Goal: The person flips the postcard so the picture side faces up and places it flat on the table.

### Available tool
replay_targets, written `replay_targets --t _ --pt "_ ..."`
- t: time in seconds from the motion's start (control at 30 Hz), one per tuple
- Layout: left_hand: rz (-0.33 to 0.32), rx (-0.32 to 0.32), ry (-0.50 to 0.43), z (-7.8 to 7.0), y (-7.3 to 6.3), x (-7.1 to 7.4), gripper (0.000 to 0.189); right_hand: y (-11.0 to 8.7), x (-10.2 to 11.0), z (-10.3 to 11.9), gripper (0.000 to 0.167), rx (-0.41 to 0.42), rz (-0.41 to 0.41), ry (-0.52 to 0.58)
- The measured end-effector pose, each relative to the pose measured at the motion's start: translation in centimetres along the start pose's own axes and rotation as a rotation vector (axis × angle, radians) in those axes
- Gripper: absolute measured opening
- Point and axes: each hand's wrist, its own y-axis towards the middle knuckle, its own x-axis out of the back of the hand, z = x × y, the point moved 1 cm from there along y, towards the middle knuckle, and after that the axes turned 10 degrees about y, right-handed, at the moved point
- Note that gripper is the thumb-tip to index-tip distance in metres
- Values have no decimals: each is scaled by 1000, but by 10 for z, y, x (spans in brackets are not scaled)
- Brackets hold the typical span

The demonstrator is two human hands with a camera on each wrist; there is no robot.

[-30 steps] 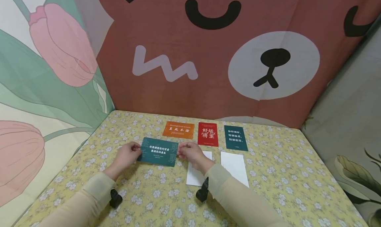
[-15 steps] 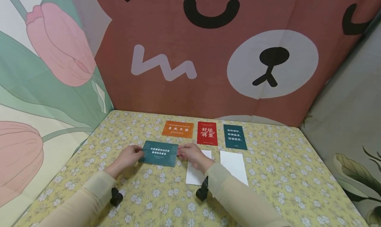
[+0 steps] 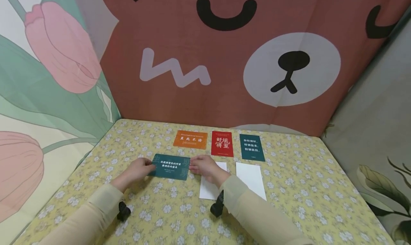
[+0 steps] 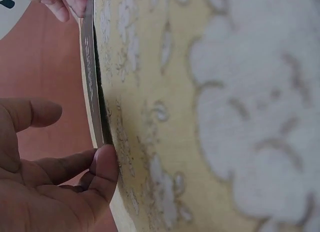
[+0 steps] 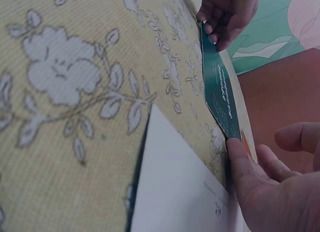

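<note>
A teal card [image 3: 171, 167] with white lettering lies sideways, low over the flowered tablecloth. At its left edge, my left hand [image 3: 138, 169] pinches it between thumb and finger. A dark gap shows under the card near this thumb [image 4: 105, 164] in the left wrist view. My right hand [image 3: 207, 168] is at the opposite edge, its fingers fairly straight; in the right wrist view one fingertip [image 5: 237, 148] touches the card's corner while the other fingers spread away. Beneath my right hand, a white card [image 3: 208, 190] is partly covered by the hand and wrist.
Behind the hands an orange card [image 3: 191, 139], a red card [image 3: 222, 144] and another teal card [image 3: 252, 148] lie in a row. A second white card [image 3: 251, 180] lies to the right. A bear-printed cloth [image 3: 179, 105] stands behind the table.
The held teal card has come down flatter toward the cloth, its far edge lower. My right hand's fingers have loosened and straightened at its edge; my left hand keeps its pinch.
</note>
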Motion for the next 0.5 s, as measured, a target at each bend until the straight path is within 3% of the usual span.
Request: replay_targets --t 0.5 --pt "40 -6 -2 -6 -6 2 50 -7 -2 3 35 3 35 -9"
